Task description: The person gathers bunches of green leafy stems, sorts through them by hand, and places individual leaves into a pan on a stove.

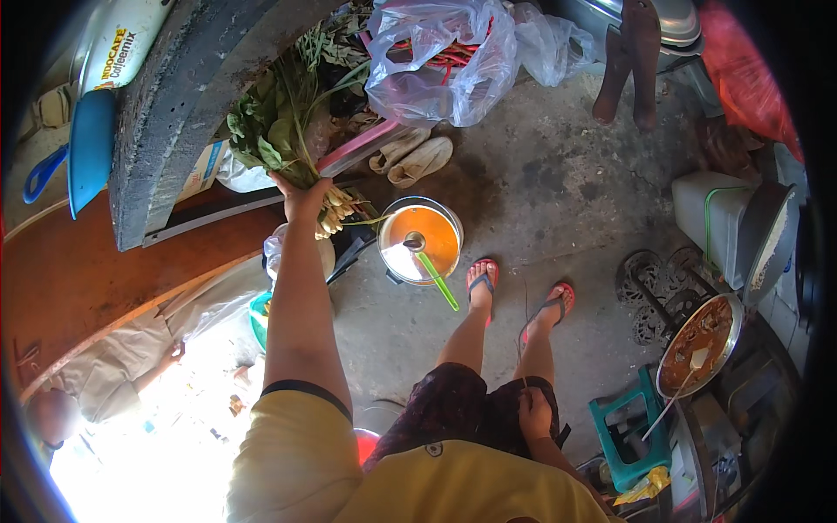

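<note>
My left hand (303,201) reaches out over a wooden bench and grips a bunch of leafy greens (278,140). The bunch's pale stem ends (337,208) stick out to the right of the fingers, while its broad leaves spread away from me. Low by my thigh, my right hand (536,415) is closed around a thin brown strand (525,327) that trails towards my feet. On the floor ahead stands a metal pot of orange liquid (428,225). A ladle with a bright green handle (438,281) rests in it.
Red chillies (451,55) fill a plastic bag (418,98) at the back, near worn shoes (422,157). At right, a pan of reddish-brown food (696,346) stands by a green stool (631,431). A blue plastic dipper (91,153) hangs at left; another person (52,415) is below.
</note>
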Tool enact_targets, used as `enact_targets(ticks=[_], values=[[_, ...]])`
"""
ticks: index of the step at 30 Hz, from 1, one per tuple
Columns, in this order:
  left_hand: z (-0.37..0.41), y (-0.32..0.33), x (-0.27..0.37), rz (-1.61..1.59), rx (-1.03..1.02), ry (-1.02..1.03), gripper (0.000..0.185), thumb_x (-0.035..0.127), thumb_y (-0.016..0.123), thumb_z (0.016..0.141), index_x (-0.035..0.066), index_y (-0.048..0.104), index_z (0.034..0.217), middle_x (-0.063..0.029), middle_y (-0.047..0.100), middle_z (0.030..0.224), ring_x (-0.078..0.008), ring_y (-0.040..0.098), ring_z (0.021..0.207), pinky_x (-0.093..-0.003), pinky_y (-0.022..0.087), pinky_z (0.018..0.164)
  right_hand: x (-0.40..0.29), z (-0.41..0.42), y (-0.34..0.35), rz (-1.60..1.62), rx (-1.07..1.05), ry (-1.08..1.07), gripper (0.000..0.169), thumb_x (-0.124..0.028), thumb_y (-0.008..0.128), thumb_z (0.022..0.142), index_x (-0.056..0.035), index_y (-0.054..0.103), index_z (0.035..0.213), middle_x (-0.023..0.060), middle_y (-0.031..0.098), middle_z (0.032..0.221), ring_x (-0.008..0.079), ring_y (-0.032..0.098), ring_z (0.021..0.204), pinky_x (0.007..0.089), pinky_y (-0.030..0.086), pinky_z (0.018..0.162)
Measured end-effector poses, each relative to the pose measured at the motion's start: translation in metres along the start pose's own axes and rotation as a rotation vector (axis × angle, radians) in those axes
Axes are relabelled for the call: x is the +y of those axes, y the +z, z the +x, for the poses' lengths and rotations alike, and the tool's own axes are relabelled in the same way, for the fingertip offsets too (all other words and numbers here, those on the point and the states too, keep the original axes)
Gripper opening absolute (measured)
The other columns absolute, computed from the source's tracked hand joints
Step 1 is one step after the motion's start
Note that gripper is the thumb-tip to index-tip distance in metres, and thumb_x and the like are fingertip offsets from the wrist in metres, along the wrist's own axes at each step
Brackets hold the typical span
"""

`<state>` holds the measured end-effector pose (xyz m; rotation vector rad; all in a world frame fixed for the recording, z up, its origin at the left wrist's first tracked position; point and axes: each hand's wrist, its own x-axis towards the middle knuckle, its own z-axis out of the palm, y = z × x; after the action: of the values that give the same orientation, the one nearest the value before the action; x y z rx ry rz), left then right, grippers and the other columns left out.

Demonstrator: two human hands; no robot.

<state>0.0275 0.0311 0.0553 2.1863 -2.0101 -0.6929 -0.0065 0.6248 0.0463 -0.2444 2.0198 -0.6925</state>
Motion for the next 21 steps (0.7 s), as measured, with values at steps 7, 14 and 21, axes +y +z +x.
enact_targets(ticks=[7, 14, 21], values=[[-0.02, -0.018, -0.013, -0.746, -0.162, 0.006, 0.102, 0.008, 0.068, 0.067, 0.018, 0.003, 0.145, -0.012, 0.043, 0.124, -0.0234, 0.049, 0.103, -0.0347, 0.044, 0.085, 0.003, 0.002, -0.003, -0.019, 0.01, -0.031, 0.014, -0.009, 0.054, 0.083, -0.003, 0.055, 0.095, 0.0167, 0.063, 0.086, 0.0344, 0.061, 0.081, 0.0401, 0.048, 0.072], [-0.102, -0.04, 0.016, -1.138, -0.259, -0.041, 0.059, 0.014, 0.058, 0.077, 0.015, 0.033, 0.13, -0.0134, 0.05, 0.11, -0.0299, 0.055, 0.099, -0.0461, 0.05, 0.081, -0.002, 0.005, -0.008, -0.028, 0.091, -0.149, 0.01, -0.008, 0.053, 0.082, -0.0028, 0.056, 0.09, 0.0154, 0.062, 0.076, 0.0324, 0.061, 0.074, 0.0387, 0.048, 0.067], [-0.183, -0.039, 0.029, -1.423, -0.514, -0.019, 0.052, 0.031, 0.052, 0.08, 0.003, 0.042, 0.122, -0.0137, 0.054, 0.113, -0.0298, 0.052, 0.105, -0.0449, 0.041, 0.092, -0.004, 0.007, -0.027, -0.042, 0.033, -0.166, 0.011, -0.008, 0.053, 0.082, -0.0025, 0.054, 0.092, 0.017, 0.063, 0.087, 0.0354, 0.061, 0.083, 0.0409, 0.048, 0.074]])
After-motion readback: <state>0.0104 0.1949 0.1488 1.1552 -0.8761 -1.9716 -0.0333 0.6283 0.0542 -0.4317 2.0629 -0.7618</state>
